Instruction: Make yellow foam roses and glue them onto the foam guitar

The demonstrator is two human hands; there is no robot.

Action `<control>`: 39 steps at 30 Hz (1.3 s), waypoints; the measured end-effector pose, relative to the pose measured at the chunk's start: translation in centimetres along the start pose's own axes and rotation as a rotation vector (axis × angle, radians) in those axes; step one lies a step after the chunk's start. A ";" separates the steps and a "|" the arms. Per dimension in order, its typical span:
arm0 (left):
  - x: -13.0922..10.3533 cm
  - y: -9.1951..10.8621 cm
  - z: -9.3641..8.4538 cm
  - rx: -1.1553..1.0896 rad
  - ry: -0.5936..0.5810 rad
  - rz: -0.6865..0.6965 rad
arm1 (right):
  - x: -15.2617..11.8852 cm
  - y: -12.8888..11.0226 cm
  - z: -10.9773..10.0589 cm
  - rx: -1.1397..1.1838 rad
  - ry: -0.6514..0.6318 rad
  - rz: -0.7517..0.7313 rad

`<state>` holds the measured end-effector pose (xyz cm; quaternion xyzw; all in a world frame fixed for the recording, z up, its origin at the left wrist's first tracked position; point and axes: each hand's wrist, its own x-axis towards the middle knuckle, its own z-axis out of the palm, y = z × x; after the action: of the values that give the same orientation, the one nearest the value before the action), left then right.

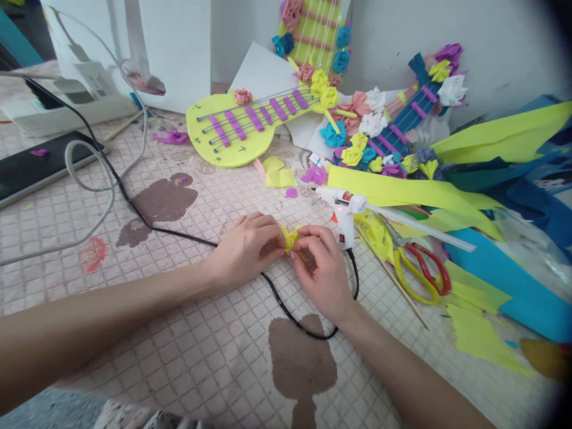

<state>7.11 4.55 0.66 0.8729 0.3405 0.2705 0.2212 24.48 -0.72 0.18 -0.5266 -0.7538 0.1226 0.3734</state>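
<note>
While both forearms reach in over the quilted, patterned tablecloth [214, 351], the left hand [250, 247] and the right hand [319, 265] meet fingertip to fingertip, each nearly closed, pinching a small crumpled yellow paper flower [291, 238] between them. Just beyond the right hand lies a white plastic glue gun [344, 217], its black cord [279, 301] looping beneath the wrists. To that hand's right sit scissors with red and yellow handles [417, 274], near a thin wooden stick [393, 273]. Ahead of the left hand, well apart, rests a yellow guitar-shaped cutout with purple bars [236, 128].
</note>
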 end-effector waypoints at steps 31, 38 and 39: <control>0.5 0.4 0.6 -0.007 0.033 -0.069 | 0.1 0.4 0.1 0.114 0.064 0.127; 0.7 0.7 0.4 -0.066 0.081 -0.044 | 0.2 0.3 0.0 0.157 0.046 0.126; 0.7 0.7 0.4 -0.081 0.088 -0.025 | 0.2 0.3 0.0 0.165 0.043 0.128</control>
<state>8.11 4.53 0.96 0.8463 0.3495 0.3192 0.2445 24.71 -0.43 0.07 -0.5436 -0.6979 0.1964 0.4228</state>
